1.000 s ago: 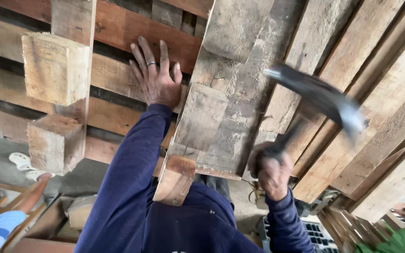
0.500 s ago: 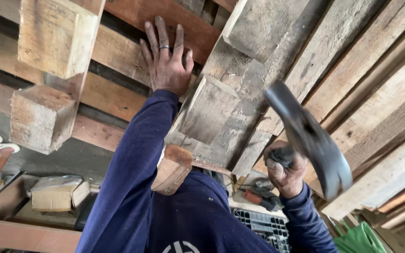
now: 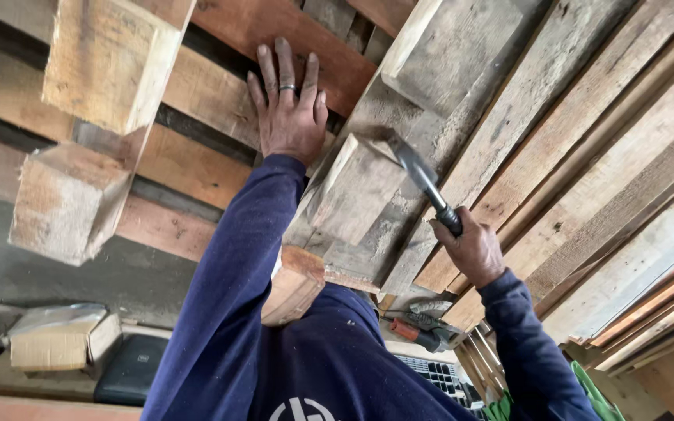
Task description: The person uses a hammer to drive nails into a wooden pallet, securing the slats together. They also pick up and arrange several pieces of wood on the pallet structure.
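My left hand (image 3: 290, 117), with a ring on one finger, lies flat with fingers spread on a reddish board of a wooden pallet (image 3: 220, 93). My right hand (image 3: 473, 249) grips the dark handle of a hammer (image 3: 423, 175). The hammer's head sits against the top edge of a weathered wooden block (image 3: 356, 187) fixed to a grey pallet board. Both arms wear dark blue sleeves. A second, rounded block end (image 3: 294, 284) shows just below, beside my left sleeve.
Two more pallet blocks (image 3: 79, 132) stand at the left. A stack of long planks (image 3: 587, 156) leans across the right side. Below lie a cardboard box (image 3: 56, 339), a black case (image 3: 130, 366), an orange-handled tool (image 3: 415, 331) and a slotted crate (image 3: 438, 374).
The hammer was raised out to the right and has swung down and left onto the block. My left hand has stayed pressed on the board.
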